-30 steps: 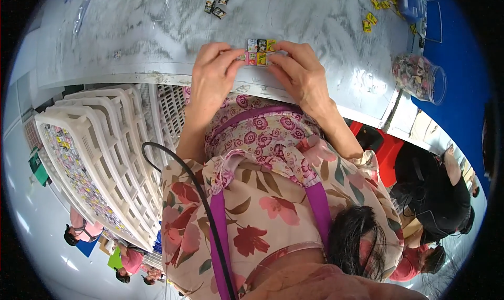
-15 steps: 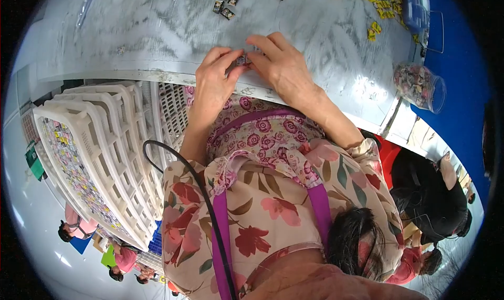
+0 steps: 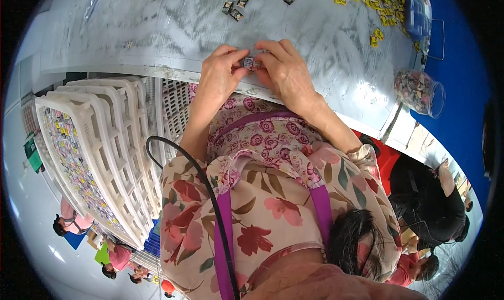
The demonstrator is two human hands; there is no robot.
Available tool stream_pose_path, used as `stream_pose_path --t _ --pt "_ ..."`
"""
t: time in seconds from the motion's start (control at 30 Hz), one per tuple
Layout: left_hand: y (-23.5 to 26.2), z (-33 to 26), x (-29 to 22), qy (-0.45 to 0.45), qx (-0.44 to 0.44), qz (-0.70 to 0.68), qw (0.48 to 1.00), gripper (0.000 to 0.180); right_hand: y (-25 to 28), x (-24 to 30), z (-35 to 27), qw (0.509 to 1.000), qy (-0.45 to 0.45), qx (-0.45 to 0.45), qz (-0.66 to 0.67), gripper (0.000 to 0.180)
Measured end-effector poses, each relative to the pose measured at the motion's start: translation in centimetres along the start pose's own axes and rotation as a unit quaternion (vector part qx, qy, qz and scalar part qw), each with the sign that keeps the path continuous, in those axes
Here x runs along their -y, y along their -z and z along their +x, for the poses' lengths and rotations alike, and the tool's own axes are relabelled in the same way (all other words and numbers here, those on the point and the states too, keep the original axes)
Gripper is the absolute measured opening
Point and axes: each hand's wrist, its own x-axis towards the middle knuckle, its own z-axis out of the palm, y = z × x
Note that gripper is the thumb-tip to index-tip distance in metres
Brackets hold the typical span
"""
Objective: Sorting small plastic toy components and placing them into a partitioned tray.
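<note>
Between my bare left hand [image 3: 223, 69] and bare right hand [image 3: 287, 71], fingers curled, thumb and forefinger pinching either end, small grey-and-red square packets [image 3: 249, 62] run crosswise, about equally near both.

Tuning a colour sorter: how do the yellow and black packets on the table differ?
Yellow packets mostly crowd by the blue container; black packets lie sparser, farther left. Yellow packets look bright; black packets, dark with pale markings. Both are small, loose on the table.
</note>
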Motion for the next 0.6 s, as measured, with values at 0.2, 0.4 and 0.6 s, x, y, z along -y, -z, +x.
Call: stream_pose_path --t 0.2,0.4,0.6 --pt "-0.1 -0.1 -0.2 0.002 -0.001 0.017 1.000 0.036 -0.1 0.4 -0.4 0.999 -0.006 -0.033 0.014 0.033" --pt "-0.1 0.1 -0.4 0.007 0.003 0.002 1.000 0.036 -0.8 1.0 -1.3 0.999 -0.017 -0.017 0.029 0.026" --pt "0.0 -0.2 -0.1 0.016 0.018 -0.024 0.999 0.037 2.9 -3.1 3.6 0.994 -0.030 -0.102 0.016 0.023"
